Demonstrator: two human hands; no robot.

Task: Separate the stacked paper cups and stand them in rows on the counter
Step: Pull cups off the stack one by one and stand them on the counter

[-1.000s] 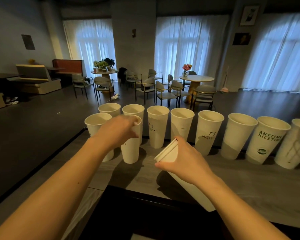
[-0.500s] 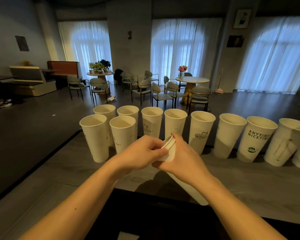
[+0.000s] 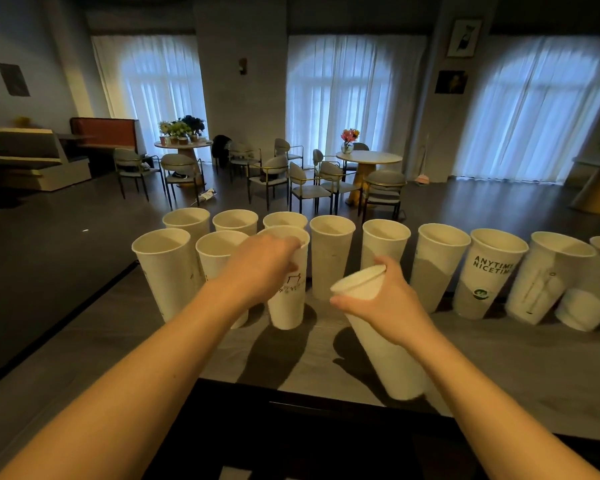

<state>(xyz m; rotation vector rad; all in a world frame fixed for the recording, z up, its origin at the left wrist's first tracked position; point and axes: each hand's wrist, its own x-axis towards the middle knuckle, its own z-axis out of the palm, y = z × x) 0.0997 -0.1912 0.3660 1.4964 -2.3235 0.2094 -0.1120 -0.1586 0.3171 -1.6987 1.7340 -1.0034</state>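
My left hand (image 3: 260,268) grips the rim of a single white paper cup (image 3: 288,303) standing upright on the grey counter (image 3: 499,362), third in the near row. Two more cups (image 3: 167,271) stand to its left in that row. My right hand (image 3: 385,299) holds the stack of nested cups (image 3: 388,355), tilted with its mouth towards the upper left and its base near the counter's front edge. A back row of several upright cups (image 3: 331,258) runs left to right along the far edge, one printed with green lettering (image 3: 489,271).
The counter drops off to a dark floor on the left and beyond the back row. A black ledge (image 3: 291,427) runs along the near side below my arms. Tables and chairs (image 3: 312,181) stand far off in the room.
My left hand pulled a cup off the stack and carried it left, standing it as the third cup of the near row. The stack in my right hand tilted slightly.
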